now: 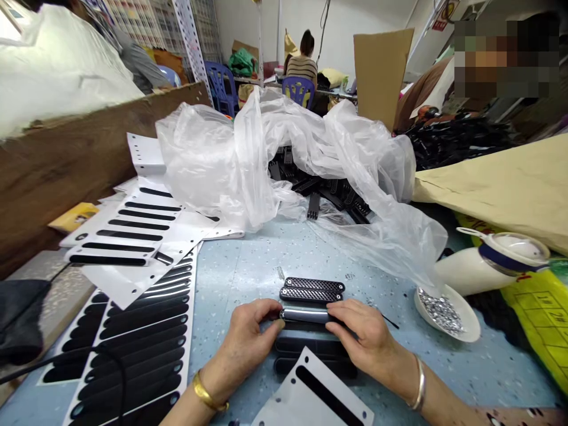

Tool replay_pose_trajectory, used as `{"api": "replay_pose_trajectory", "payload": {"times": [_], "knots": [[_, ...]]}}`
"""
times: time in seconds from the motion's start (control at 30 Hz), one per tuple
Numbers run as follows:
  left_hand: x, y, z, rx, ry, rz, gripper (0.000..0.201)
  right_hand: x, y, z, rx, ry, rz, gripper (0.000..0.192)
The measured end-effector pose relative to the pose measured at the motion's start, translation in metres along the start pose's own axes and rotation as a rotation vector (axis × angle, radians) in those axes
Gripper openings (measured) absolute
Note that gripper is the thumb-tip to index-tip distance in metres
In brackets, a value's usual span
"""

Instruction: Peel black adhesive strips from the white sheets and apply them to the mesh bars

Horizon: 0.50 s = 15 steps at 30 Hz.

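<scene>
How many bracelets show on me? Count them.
2: a golden metal bracelet at the wrist of the left hand; a silvery metal bracelet at the wrist of the right hand.

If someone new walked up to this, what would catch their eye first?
Probably the crumpled translucent plastic bag across the upper middle, with black parts at its mouth. Nearer, the left hand and right hand hold a shiny dark bar by its ends. To the right, a white bottle shows beside a bowl of silvery pieces.
</scene>
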<state>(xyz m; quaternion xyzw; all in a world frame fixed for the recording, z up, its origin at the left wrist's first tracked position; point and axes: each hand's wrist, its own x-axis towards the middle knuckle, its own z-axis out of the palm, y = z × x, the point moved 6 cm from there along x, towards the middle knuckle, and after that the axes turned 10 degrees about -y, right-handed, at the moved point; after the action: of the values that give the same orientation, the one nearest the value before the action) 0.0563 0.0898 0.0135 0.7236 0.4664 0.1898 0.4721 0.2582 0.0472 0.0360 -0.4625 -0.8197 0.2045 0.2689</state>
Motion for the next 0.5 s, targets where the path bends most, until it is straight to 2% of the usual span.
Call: {"api": "replay_pose_trajectory", "payload": {"times": [0.5], "knots": [[0.0007, -0.0046, 0.0012, 0.011, 0.011, 0.013, 0.016, 0.0035, -0.0003, 0.0074, -0.018, -0.031, 0.003, 0.013]]}}
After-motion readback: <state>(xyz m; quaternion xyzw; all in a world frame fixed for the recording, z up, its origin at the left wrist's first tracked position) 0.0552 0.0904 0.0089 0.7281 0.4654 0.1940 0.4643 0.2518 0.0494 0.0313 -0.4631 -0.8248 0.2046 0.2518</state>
